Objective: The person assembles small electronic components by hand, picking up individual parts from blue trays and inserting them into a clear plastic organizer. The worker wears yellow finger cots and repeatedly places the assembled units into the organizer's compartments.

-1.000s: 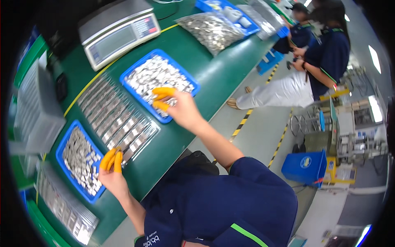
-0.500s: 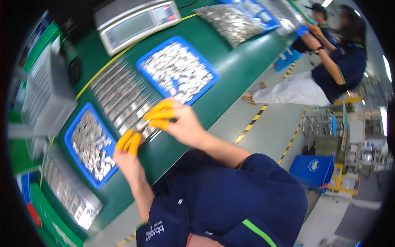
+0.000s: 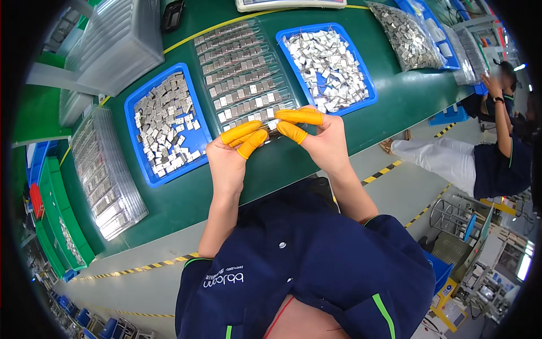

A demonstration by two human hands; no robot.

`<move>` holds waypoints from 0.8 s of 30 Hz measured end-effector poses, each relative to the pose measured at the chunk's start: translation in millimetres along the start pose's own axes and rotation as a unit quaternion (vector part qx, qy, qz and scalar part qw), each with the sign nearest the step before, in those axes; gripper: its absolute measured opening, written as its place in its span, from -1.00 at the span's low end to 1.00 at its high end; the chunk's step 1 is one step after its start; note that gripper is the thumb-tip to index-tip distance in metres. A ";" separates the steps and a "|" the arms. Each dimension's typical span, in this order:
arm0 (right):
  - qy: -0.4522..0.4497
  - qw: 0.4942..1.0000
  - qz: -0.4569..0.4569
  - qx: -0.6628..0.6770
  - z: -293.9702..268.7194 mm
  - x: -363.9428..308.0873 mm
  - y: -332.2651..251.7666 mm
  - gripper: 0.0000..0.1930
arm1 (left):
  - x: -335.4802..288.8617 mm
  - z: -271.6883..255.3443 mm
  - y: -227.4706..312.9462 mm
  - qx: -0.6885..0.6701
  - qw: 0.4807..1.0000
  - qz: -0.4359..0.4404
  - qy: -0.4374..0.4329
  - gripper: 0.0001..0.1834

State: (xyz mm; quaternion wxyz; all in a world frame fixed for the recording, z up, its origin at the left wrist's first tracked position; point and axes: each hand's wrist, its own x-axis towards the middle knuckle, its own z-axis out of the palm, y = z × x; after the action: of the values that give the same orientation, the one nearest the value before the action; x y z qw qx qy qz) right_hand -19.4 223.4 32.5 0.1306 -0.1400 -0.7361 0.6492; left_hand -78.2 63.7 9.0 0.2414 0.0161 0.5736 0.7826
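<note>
Metal part, at clear tray's near edge, pinched between left hand and right hand fingertips.

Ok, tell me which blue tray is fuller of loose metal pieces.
The blue tray on the right, beyond the right hand: its heap hides most of the floor. The blue tray on the left shows bare blue along its near edge.

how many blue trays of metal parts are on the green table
3 in clear view: one left of the hands, one right of the clear slotted tray, one at the far right, mostly under a bag; others may be hidden.
</note>
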 end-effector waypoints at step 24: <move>-0.046 0.998 0.006 0.030 -9.9 -31.7 15.4 -0.80 | -15.9 14.0 -5.9 -0.002 0.994 -0.071 -0.082 -0.78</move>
State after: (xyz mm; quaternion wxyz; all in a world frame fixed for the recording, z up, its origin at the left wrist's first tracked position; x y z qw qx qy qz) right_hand 14.2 222.4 18.1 0.0968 -0.1106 -0.7203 0.6779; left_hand -57.8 71.1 12.5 0.3424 0.0393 0.5497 0.7609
